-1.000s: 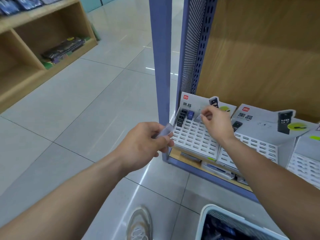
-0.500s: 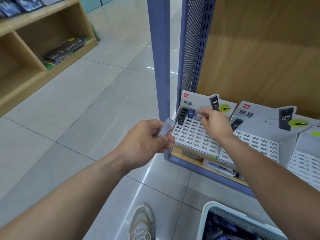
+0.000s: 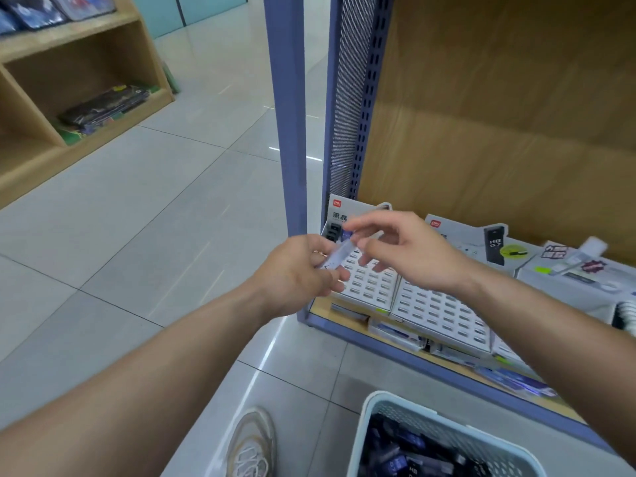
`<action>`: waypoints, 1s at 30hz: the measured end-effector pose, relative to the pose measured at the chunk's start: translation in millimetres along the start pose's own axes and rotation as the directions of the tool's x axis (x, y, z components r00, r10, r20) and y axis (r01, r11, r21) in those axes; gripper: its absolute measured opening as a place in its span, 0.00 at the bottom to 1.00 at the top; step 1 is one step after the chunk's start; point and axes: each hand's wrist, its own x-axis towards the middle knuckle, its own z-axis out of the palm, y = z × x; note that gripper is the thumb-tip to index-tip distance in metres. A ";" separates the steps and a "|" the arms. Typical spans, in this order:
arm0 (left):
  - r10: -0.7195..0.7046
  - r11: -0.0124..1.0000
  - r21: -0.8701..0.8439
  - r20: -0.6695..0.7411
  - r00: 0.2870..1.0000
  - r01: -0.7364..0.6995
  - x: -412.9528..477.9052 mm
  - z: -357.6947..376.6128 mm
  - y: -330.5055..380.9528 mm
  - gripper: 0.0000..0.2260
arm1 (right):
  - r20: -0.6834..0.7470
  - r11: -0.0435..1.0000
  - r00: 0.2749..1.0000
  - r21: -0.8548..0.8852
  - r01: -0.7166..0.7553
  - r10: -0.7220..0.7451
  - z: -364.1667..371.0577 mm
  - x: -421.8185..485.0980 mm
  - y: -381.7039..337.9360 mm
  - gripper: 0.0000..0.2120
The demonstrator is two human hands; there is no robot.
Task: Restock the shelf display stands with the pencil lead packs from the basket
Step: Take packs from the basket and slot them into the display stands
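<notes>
Left hand point(image 3: 303, 270) held out in front of the low shelf point(image 3: 413, 359), fingers curled round a clear lead pack point(image 3: 335, 258); may be more than one pack, too blurred to tell. Pack tilts up and to the right, upper end over the top rows of the leftmost stand point(image 3: 368, 287). Right hand point(image 3: 416, 253) just beside it, palm down, fingers loosely spread; index and thumb sit either side of the pack's upper end, but I cannot tell whether they pinch it or only come near. Leftmost stand: white, slotted, leaning back; a few dark packs point(image 3: 333, 232) and one blue sit in its top-left slots, the other visible slots bare. Second stand point(image 3: 444, 311) touching it on the right, slots bare where visible. Third stand point(image 3: 568, 273) further right, partly cut off by the right forearm. Pale basket point(image 3: 375, 421) on the floor, bottom of view, near the shelf edge, holding dark loose packs point(image 3: 413, 452). A shoe point(image 3: 251, 449) just left of the basket. Wooden rack point(image 3: 86, 36) well apart, upper left.
</notes>
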 end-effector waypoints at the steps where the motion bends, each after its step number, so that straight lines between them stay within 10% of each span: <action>1: -0.004 1.000 -0.007 0.010 1.000 0.004 0.5 2.6 0.8 0.11 | 0.000 1.000 1.000 0.002 0.017 -0.017 2.1 -10.2 -4.0 0.14; 30: 0.099 0.953 0.293 -0.068 0.993 -0.075 7.0 -1.6 -13.8 0.10 | -0.173 0.977 0.983 0.212 -0.020 0.058 5.6 -13.5 22.2 0.04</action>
